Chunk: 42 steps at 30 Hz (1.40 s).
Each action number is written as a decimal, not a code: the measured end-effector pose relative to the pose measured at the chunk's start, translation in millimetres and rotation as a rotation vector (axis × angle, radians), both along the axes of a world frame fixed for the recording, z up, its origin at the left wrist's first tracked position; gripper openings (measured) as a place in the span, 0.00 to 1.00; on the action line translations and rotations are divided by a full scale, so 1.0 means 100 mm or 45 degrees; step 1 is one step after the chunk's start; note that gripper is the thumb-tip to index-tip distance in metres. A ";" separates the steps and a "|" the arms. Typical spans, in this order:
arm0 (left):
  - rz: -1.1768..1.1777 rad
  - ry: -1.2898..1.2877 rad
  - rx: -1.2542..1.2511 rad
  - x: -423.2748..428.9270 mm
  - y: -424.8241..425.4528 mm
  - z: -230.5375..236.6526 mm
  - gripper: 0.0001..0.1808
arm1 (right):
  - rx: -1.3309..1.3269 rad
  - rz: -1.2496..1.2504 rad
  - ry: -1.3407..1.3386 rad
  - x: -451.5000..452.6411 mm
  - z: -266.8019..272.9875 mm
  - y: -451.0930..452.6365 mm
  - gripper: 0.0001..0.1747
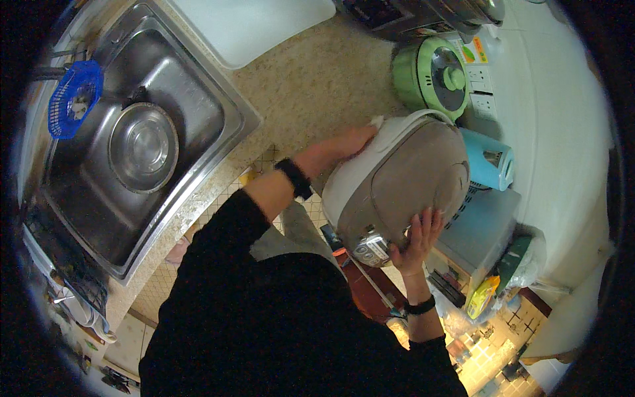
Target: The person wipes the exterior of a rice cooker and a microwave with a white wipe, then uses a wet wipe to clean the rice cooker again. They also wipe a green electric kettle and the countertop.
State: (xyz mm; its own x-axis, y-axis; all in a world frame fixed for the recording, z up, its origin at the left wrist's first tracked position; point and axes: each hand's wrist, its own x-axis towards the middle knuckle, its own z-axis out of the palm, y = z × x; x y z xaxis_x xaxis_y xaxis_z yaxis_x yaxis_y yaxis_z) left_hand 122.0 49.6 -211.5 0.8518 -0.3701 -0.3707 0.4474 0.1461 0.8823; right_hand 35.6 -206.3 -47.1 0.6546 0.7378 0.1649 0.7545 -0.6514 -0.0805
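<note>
A rice cooker with a closed brownish lid and pale sides stands at the counter before me, its button panel turned towards my body. My left hand lies along its pale left side near the back; the fingertips are blurred, and whether they grip something there I cannot tell. My right hand rests with spread fingers on the lid's front, beside the panel. Both wrists wear black bands. Behind the cooker stands a green pot with a glass lid, and at its right lies or stands a light-blue kettle.
At the left, a steel sink holds a round metal dish; a blue plastic basket hangs over its far-left edge. A white board lies behind the sink. Wall sockets and a grey box-shaped appliance are at the right.
</note>
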 end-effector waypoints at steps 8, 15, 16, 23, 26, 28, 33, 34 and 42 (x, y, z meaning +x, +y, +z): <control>0.376 0.537 -0.335 -1.25 -0.12 0.06 0.23 | -0.011 0.038 -0.049 0.02 -0.02 -0.01 0.40; 0.612 0.924 -0.566 -1.84 -0.43 0.27 0.24 | -0.020 0.034 -0.053 0.02 0.00 0.01 0.39; 0.699 0.869 -0.560 -1.91 -0.51 0.38 0.25 | -0.021 0.031 -0.048 0.02 0.00 0.02 0.39; 0.707 -0.364 0.404 -1.92 -0.57 1.13 0.28 | 0.013 0.039 -0.086 0.02 0.07 0.10 0.37; 0.462 -1.022 1.198 -1.46 -0.52 1.30 0.29 | 0.034 0.024 -0.009 0.01 0.09 0.09 0.37; 0.426 -1.181 1.402 -1.12 -0.59 1.43 0.29 | 0.158 0.040 0.088 0.02 0.10 0.06 0.38; 0.244 -1.338 1.700 -0.74 -0.86 1.69 0.33 | 0.726 0.096 0.312 0.07 0.06 -0.01 0.40; 0.153 -1.358 1.684 -0.83 -0.93 1.72 0.34 | 0.874 0.077 0.342 0.07 0.05 -0.03 0.40; -0.187 -1.193 1.639 -1.70 -1.18 1.82 0.33 | 1.253 -0.079 0.376 0.31 0.01 -0.49 0.33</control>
State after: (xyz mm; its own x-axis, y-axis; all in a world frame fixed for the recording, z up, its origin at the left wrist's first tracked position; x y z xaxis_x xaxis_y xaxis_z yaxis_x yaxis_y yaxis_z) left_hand -47.6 -68.1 -29.9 0.9346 -0.3338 0.1233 -0.3558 -0.8717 0.3369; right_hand 67.1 -255.4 -45.8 0.7997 0.3262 0.5041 0.5849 -0.2337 -0.7767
